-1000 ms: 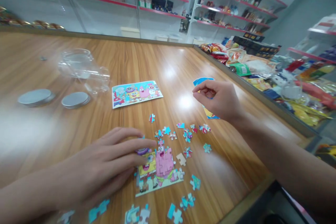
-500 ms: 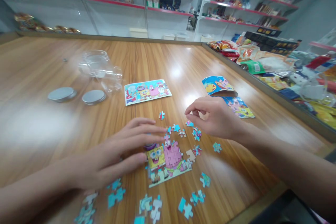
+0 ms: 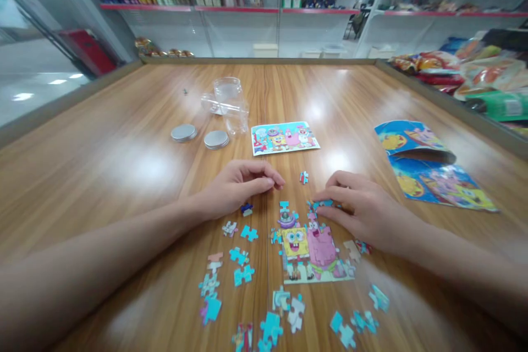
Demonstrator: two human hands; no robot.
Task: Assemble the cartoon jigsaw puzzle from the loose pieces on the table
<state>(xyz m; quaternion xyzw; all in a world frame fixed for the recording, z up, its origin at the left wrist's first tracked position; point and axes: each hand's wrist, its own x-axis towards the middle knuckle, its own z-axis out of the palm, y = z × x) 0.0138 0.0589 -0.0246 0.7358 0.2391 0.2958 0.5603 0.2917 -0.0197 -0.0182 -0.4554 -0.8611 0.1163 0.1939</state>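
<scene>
A partly joined jigsaw puzzle [image 3: 307, 250] with a yellow square figure and a pink figure lies on the table in front of me. My right hand [image 3: 350, 203] is at its upper right, thumb and fingers closed on a small blue puzzle piece [image 3: 324, 204]; the fingers partly hide it. My left hand [image 3: 243, 184] rests left of the puzzle's top, its fingers curled and its thumb against them, with nothing visible in them. A dark blue and white piece [image 3: 246, 209] lies just below it. Behind the hands lies the printed reference picture [image 3: 284, 138].
Loose puzzle pieces [image 3: 244, 275] lie left of and below the puzzle. Farther back are two silver lids [image 3: 216, 139] and clear plastic containers [image 3: 227, 100]. A blue printed cardboard sleeve [image 3: 441, 176] lies at the right. Packaged snacks [image 3: 490, 74] are beyond the table's right edge.
My left hand has moved off the puzzle and curled its fingers. My right hand has come down onto pieces at the puzzle's upper right. The view has turned left.
</scene>
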